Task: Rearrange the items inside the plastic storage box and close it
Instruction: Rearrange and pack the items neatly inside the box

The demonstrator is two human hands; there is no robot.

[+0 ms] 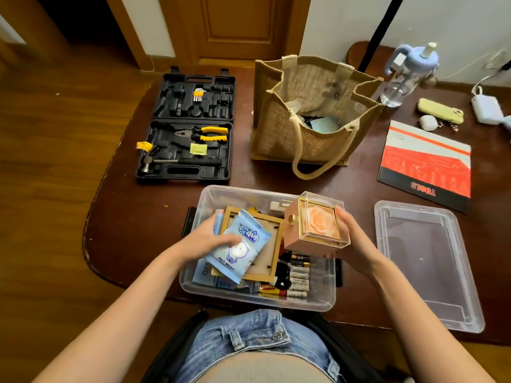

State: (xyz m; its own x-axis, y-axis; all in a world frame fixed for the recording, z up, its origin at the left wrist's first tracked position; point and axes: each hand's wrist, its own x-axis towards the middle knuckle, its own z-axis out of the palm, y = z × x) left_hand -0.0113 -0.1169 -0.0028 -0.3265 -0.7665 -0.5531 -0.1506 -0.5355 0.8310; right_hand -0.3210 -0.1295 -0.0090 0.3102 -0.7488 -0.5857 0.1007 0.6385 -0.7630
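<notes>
- The clear plastic storage box [210, 197] sat open at the near edge of the table [124, 217], right in front of the person, pretty stuffed.
- Inside: a wooden picture frame [272, 254] lying flat on top of some blue packets, and a row of batteries [300, 275] along the right side.
- The left hand [206, 240] had its fingers curled round a blue wet wipes pack [243, 247], holding it over the frame.
- The right hand [349, 234] gripped a pink rose box [315, 226] with a see-through top, tilted above the box's right half.
- The lid [427, 261] lay off to the right, flat on the table, apart from the box.
- Further back: a black tool case [188, 125] lying open with pliers, a hammer and hex keys, plus a burlap tote bag [312, 114] with papers inside.
</notes>
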